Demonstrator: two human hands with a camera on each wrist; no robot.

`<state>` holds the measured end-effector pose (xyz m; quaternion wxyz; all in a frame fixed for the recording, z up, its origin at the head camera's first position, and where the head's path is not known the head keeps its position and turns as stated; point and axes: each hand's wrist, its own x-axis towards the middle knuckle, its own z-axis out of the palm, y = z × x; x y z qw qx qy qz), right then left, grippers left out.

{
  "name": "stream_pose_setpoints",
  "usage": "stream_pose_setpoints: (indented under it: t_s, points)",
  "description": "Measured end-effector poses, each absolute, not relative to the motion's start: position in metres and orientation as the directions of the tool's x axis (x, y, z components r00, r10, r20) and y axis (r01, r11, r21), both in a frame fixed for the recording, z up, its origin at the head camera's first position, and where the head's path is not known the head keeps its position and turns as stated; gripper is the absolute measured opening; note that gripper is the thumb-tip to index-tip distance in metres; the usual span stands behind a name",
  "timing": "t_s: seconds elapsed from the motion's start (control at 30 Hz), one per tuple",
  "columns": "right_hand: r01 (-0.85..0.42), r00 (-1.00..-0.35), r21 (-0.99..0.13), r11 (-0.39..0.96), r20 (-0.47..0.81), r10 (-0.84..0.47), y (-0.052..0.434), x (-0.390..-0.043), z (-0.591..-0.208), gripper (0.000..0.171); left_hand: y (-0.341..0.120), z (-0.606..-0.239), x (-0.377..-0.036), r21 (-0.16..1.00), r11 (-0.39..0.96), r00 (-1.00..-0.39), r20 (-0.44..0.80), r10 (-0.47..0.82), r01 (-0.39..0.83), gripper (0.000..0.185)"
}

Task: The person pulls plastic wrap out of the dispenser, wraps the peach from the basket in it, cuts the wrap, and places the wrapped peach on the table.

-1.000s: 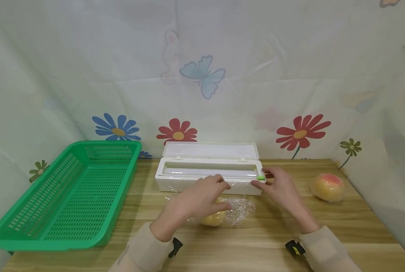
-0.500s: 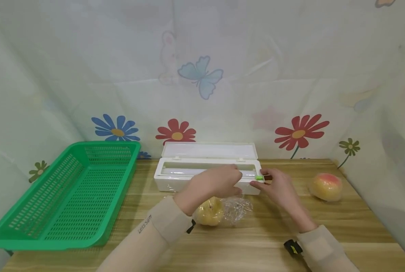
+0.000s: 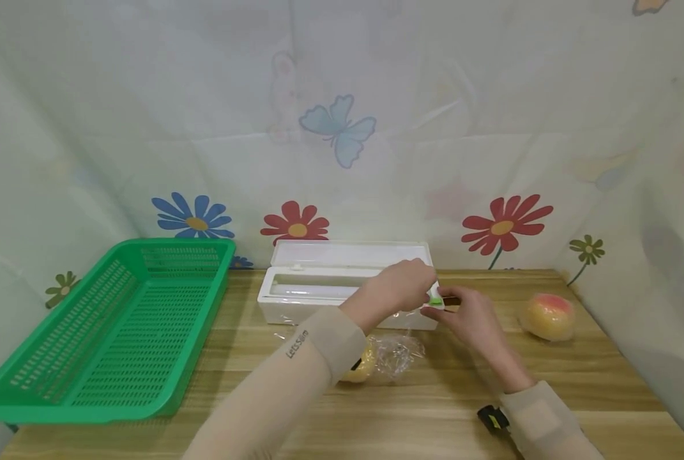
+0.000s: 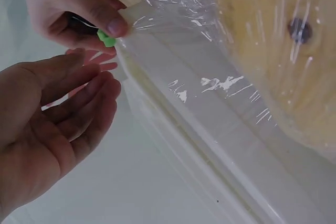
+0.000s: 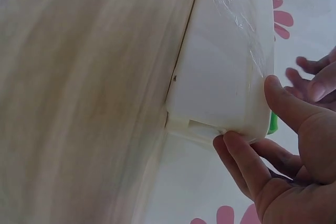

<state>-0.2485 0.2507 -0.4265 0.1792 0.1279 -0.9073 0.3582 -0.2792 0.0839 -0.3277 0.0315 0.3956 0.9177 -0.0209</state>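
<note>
A long white cling film dispenser [image 3: 296, 310] stands against the back wall, lid up, a pale roll inside and a green slide cutter [image 3: 435, 301] at its right end. My right hand [image 3: 471, 316] grips that end, thumb on the front and fingers on the end face. My left hand [image 3: 405, 284] hovers over the dispenser's right part; in the left wrist view its fingers are loosely bent, holding nothing, near the green cutter. Clear film [image 4: 220, 85] runs over the dispenser's front. A round yellow fruit [image 3: 364, 367] under film lies before it, partly behind my left sleeve.
On the left stands a green plastic basket [image 3: 206, 338] with slotted sides. A yellow-and-red wrapped fruit [image 3: 547, 316] lies at the right of the wooden table [image 3: 433, 421]. Crumpled film [image 3: 398, 354] lies beside the yellow fruit.
My left hand has moved from above the yellow fruit, rightward and away from me, to the dispenser's right end. The right hand keeps its grip there.
</note>
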Motion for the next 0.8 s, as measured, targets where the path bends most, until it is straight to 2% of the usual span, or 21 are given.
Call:
stream_pose_setpoints:
  t_s: [0.4,0.63,0.8]
  points:
    - [-0.308,-0.938,-0.644,0.700,0.330,-0.109,0.260,-0.251,-0.426,0.044,0.094,-0.345,-0.297,0.168,0.700,-0.707,-0.027,0.707,0.694,0.013]
    - [-0.305,-0.938,-0.632,0.713,0.327,-0.111,0.263,-0.252,-0.426,0.055,0.101,-0.353,-0.301,0.176,0.684,-0.696,0.009,0.718,0.708,0.010]
    - [-0.323,-0.933,-0.625,0.711,0.335,-0.130,0.263,-0.251,-0.427,0.047,0.103,-0.354,-0.300,0.177,0.680,-0.688,-0.021,0.725,0.711,0.005]
